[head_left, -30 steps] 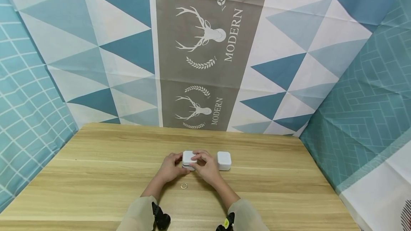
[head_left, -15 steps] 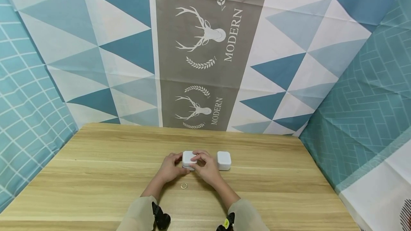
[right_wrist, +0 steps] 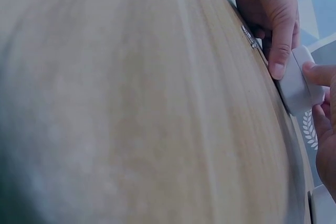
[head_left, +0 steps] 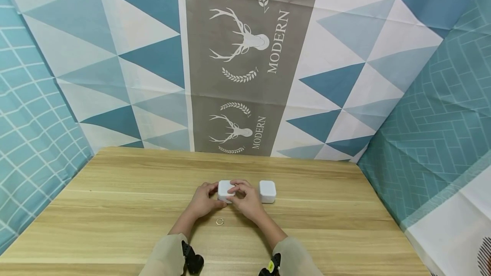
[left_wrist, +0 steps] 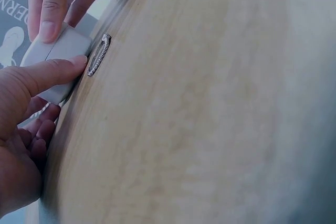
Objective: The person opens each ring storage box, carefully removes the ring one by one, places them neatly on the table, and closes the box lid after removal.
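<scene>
White, small, rounded-square plastic box (head_left: 225, 190) sits on the light wooden table (head_left: 115, 208), near the middle, gripped from both sides. Left hand (head_left: 202, 200) curls round its left edge, thumb pressed to the near side; right hand (head_left: 247, 199) pinches the top and near corner from the right. Compared with the head views a second and half a second back: almost nothing different, only the faintest shift of the right fingers on the lid. Same grip, same spot, box not lifted and seemingly not opened. Reads as a pause or a careful effort at the lid rather than progress.

Just toward the body from the box, apart from both hands, lies a small thin metal ring (head_left: 220, 222), flat on the wood. Second white rounded-square box (head_left: 267, 191) stands just right of the right hand, untouched.

Hard to tell: whether any seam on the held box has parted, since fingers cover the front edge. Left wrist view shows only a grey-white corner (left_wrist: 55, 59) between thumb and fingertip, with the ring (left_wrist: 98, 54) edge-on beside it. Right wrist view cuts the box (right_wrist: 296, 82) at the frame side. Both wrist views mostly blurred tabletop. Contents of either box not visible.
</scene>
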